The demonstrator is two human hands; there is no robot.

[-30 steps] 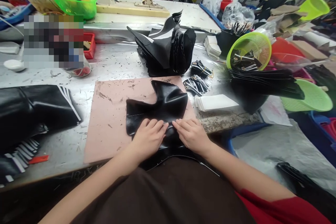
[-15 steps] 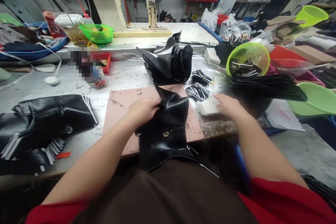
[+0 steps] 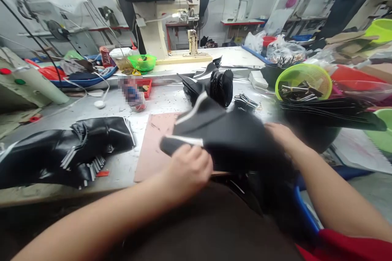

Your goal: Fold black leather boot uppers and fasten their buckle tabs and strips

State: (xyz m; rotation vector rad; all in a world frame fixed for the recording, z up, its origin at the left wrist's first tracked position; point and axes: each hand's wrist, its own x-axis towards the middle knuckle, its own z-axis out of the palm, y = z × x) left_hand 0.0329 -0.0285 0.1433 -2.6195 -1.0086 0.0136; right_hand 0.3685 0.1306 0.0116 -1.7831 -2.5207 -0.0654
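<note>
Holding the black panel (image 3: 234,134) above the desk's front edge (image 3: 61,196), left hand (image 3: 194,167) fisted on its white-trimmed flap (image 3: 183,140), right hand (image 3: 281,135) at its right side, finger closure unclear, we risk creasing it if our hands pull unevenly.

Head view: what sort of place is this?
Probably a sewing workshop for leather-like goods: a sewing machine stands behind the bench, a stack of black sheets with white edges lies at left, and a yellow basket holds small black strips.
</note>
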